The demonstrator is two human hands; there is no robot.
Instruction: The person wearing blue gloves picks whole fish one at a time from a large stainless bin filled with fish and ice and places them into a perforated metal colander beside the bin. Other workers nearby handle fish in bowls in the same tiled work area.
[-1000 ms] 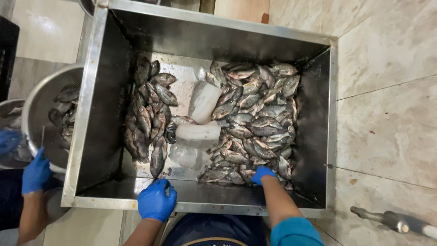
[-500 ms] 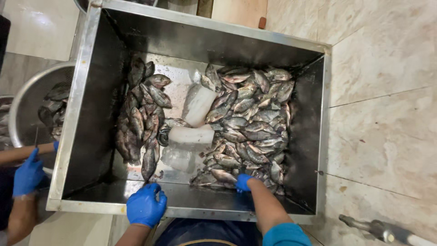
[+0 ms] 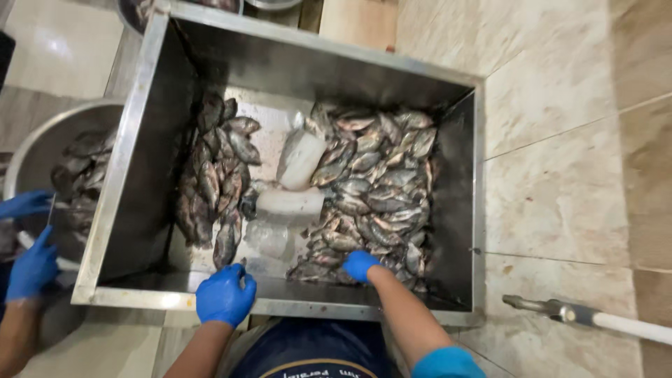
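Hands in blue gloves: left grips tub rim, right touches fish.

The right hand's fingers are buried among the fish, grip unreadable.

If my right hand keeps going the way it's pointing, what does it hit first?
Your right hand points into the tub toward the right-hand pile of fish; it would meet those fish first, and seems to touch the nearest already, though depth is unclear.

Both hands, the left hand and the right hand, wear blue gloves (thin, rubbery); forearms bare, a bright blue sleeve, dark navy apron.
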